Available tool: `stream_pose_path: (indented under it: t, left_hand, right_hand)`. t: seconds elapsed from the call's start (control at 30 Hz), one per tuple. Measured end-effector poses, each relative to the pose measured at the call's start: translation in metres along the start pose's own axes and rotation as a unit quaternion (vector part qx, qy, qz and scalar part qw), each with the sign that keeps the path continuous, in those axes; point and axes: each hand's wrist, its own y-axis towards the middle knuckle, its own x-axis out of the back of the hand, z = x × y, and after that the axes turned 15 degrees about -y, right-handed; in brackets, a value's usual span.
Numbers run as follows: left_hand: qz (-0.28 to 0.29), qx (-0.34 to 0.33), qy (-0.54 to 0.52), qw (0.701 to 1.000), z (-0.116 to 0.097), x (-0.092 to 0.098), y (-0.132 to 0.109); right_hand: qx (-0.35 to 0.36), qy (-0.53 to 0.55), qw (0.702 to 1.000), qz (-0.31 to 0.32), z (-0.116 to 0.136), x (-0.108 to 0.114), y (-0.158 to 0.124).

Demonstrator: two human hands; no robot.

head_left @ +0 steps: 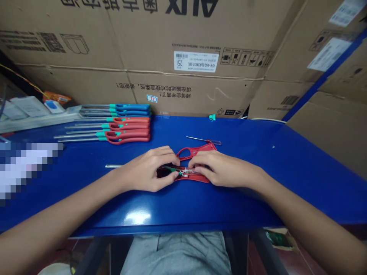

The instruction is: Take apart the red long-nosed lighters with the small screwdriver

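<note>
An opened red lighter shell (pixel 195 175) lies on the blue table (pixel 258 179) with green and clear inner parts showing and a metal tube sticking out to the left. My left hand (pixel 150 170) has its fingers curled and pressed on the shell's left part. From the other side, my right hand (pixel 222 168) pinches the shell's right part. A second red shell half (pixel 196 151) lies just behind my fingers.
A small red-handled screwdriver (pixel 205 140) lies behind the shell. A stack of long red and blue lighters (pixel 120 122) sits at the back left. Cardboard boxes (pixel 183 53) wall the far side. A small teal part (pixel 212 117) rests near the boxes.
</note>
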Motion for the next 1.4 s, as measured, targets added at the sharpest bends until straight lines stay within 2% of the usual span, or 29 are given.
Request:
stream_pose_path:
  t: [0.17, 0.53, 0.9, 1.17, 1.4]
  left_hand:
    - [-0.007, 0.01, 0.004, 1.0, 0.002, 0.006, 0.001]
    - [-0.013, 0.034, 0.016, 0.999, 0.006, 0.007, 0.001]
    - [0.018, 0.008, 0.055, 0.998, -0.001, 0.022, -0.001]
    - [0.041, 0.013, 0.056, 0.998, -0.003, 0.021, -0.001]
    - [0.032, 0.029, 0.064, 0.997, -0.004, 0.02, 0.001]
  right_hand:
    - [0.0, 0.001, 1.0, -0.001, 0.0, -0.002, 0.001]
    - [0.009, -0.003, 1.0, -0.007, -0.002, -0.003, 0.0]
    - [0.004, 0.007, 1.0, -0.007, 0.0, -0.003, -0.001]
    - [0.01, 0.0, 1.0, -0.003, -0.001, -0.002, 0.0]
    - [0.012, 0.006, 1.0, -0.009, 0.0, -0.002, 0.0]
